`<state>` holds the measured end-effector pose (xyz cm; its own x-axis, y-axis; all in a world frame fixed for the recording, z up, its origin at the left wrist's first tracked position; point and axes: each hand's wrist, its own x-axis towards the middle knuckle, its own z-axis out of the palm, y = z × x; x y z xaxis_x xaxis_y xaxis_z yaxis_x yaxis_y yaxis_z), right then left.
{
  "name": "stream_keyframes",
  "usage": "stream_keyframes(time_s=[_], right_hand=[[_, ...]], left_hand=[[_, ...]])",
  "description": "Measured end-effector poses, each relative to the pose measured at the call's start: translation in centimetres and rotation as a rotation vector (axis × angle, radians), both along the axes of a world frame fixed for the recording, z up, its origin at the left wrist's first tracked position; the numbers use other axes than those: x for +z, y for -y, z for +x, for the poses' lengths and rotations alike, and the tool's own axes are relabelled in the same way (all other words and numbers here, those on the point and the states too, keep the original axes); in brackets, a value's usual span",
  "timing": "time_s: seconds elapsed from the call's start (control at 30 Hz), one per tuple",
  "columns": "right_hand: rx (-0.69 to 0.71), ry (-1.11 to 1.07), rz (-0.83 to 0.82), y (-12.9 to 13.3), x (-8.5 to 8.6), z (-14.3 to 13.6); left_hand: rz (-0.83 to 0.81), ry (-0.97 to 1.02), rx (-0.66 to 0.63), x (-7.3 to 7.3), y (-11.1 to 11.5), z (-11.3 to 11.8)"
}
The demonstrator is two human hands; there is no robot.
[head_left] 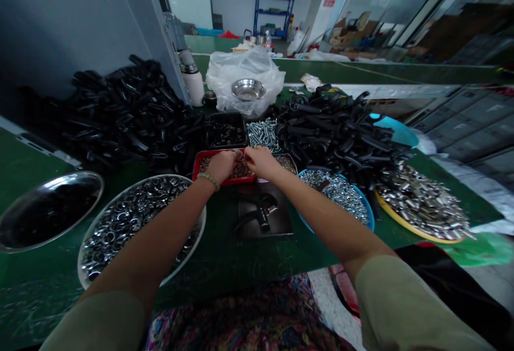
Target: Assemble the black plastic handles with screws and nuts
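Both hands are together over a red tray (195, 167) of small copper-coloured parts. My left hand (223, 165), with a beaded bracelet at the wrist, is closed at the tray's middle, its fingertips bent down among the parts. Close beside it, my right hand (262, 161) pinches its fingers over the tray's right side. Whatever is between the fingers of either hand is too small to make out. Nearer to me, a black clamp-like part (263, 216) with a shiny spring or screw lies on a dark flat plate (286, 223).
Black plastic parts are heaped left (132, 120) and right (333, 126). A bowl of metal rings (132, 211), a tray of screws (263, 132), a blue basin of small metal pieces (345, 195) and a yellow basin of metal cylinders (421, 201) surround the hands. A steel bowl (249, 89) stands behind.
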<state>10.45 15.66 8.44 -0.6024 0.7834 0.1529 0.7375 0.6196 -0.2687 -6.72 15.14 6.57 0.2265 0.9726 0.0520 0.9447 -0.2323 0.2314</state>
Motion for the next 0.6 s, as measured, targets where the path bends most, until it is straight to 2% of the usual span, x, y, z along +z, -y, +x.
stream_keyframes(time_s=[0.13, 0.27, 0.37, 0.47, 0.6], right_hand=[[-0.023, -0.413, -0.256, 4.0, -0.5, 4.9], [-0.173, -0.524, -0.439, 8.4, -2.7, 8.9], [-0.265, -0.61, -0.532, 10.1, -4.2, 10.0], [-0.286, -0.622, -0.534, 10.7, -4.6, 10.2], [-0.199, -0.52, -0.464, 10.7, -4.4, 10.3]], left_hand=[[0.031, 0.029, 0.011, -1.0, 0.4, 0.3], [0.062, 0.179, 0.032, -0.4, 0.4, -0.1], [0.06, 0.368, 0.102, 0.3, 0.9, 0.2], [0.025, 0.589, 0.138, 0.7, 3.2, 1.3], [-0.107, 0.858, 0.059, 0.3, 8.2, 3.1]])
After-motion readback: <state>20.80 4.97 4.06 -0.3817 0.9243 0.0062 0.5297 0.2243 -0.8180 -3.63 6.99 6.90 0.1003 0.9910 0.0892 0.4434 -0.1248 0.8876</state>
